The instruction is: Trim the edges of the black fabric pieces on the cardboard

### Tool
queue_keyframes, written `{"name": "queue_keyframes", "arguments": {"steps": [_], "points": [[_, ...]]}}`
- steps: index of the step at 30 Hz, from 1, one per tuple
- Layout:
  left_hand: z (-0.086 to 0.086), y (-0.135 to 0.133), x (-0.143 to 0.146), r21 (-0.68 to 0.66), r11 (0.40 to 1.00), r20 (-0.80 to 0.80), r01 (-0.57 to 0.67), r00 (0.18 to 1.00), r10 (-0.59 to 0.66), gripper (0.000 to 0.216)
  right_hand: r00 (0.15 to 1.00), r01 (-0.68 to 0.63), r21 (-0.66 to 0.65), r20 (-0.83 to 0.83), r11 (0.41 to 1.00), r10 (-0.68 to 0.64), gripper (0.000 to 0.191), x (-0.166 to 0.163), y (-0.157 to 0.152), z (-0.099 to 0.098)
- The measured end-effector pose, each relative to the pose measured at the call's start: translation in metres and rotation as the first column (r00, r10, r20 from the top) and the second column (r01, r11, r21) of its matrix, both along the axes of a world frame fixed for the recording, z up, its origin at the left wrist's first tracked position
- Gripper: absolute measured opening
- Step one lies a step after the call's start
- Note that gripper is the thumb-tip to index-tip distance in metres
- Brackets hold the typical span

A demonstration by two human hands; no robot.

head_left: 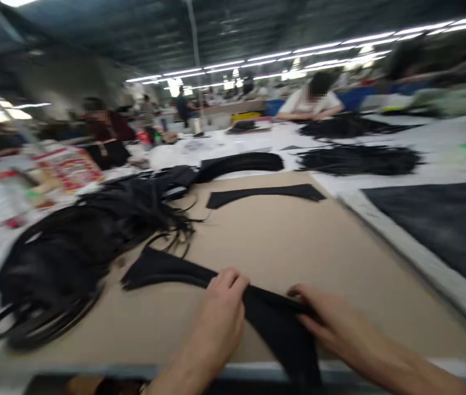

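A curved black fabric piece (280,323) lies slantwise across the tan board, with its wide lower end hanging over the near edge. My left hand (226,302) is closed over its narrow middle, fingers curled down onto the cloth. At the upper right edge of the wide end, my right hand (325,312) grips the fabric between thumb and fingers, and the cloth is folded there. Farther back on the board lies a similar single black curved piece (263,193), apart from both hands.
The tan board (340,263) covers the near table. A heap of black fabric pieces and straps (72,247) is on the left. Behind are a curved black stack (243,163) and bundled black strips (360,159). Dark sheet material (442,225) lies right. A co-worker (313,99) sits across the table.
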State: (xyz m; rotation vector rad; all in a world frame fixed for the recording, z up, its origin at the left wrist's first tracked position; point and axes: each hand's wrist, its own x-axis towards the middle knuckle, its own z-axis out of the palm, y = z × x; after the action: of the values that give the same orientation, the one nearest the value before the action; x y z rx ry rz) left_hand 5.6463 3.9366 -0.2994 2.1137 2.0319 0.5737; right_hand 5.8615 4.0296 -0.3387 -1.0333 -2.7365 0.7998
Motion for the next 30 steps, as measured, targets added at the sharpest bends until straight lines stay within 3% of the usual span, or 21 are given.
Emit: {"name": "queue_keyframes", "arguments": {"steps": [3,7,14,19,23,30], "points": [[-0.043,0.013,0.007,0.148,0.978,0.054,0.148,0.986,-0.157,0.027,0.979,0.203,-0.021,0.024,0.979,-0.203,0.032,0.024,-0.003,0.008],[-0.075,0.014,0.014,0.364,0.874,-0.168,0.323,0.945,-0.279,0.032,0.978,0.181,0.007,-0.107,0.983,-0.180,0.026,0.016,0.001,0.013],[-0.087,0.021,0.020,0.380,0.844,-0.315,0.378,0.911,-0.266,0.037,0.981,0.080,0.032,-0.182,0.996,-0.073,0.021,0.015,0.008,0.009],[-0.100,0.014,0.032,0.427,0.870,-0.256,0.246,0.956,-0.144,0.031,0.985,0.045,0.027,-0.167,0.999,-0.040,0.025,0.012,0.011,0.013],[-0.108,0.012,0.037,0.496,0.854,-0.195,0.159,0.978,-0.069,0.032,0.990,0.021,0.033,-0.142,0.999,-0.016,0.028,0.011,0.012,0.013],[-0.102,0.021,0.037,0.396,0.911,-0.104,0.120,0.991,-0.085,0.036,0.988,-0.005,0.068,-0.151,0.998,0.015,0.034,0.018,0.010,0.007]]}}
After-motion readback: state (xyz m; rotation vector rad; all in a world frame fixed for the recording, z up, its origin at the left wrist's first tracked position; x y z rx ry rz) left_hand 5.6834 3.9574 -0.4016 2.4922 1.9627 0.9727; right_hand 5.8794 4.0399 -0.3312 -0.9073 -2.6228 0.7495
